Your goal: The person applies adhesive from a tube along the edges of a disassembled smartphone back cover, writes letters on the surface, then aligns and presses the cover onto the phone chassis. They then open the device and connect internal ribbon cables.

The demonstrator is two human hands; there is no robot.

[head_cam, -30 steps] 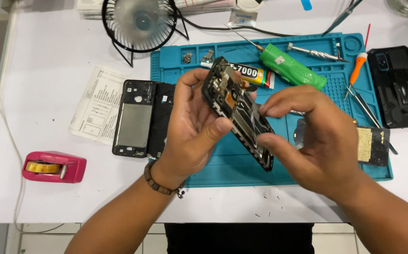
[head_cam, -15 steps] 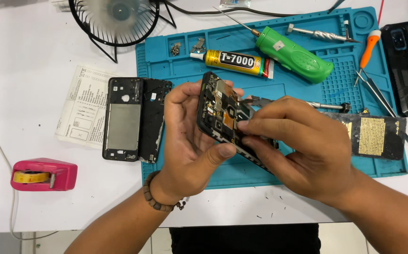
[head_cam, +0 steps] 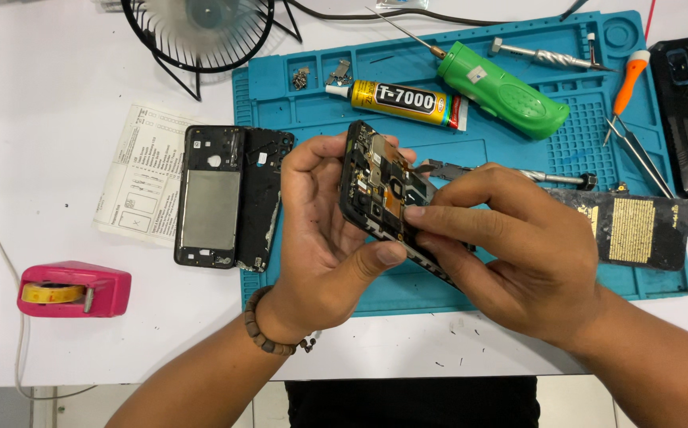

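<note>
Two hands meet over the blue mat in the head view: left hand closed around the opened phone, tilted; right hand pinching a part on its board. Best done gently, phone braced steady.

Bright, even overhead light, sharp frame.
Soft short shadows under the hands; mild glare on the white table; fan blades blurred; slight edge distortion.
</note>
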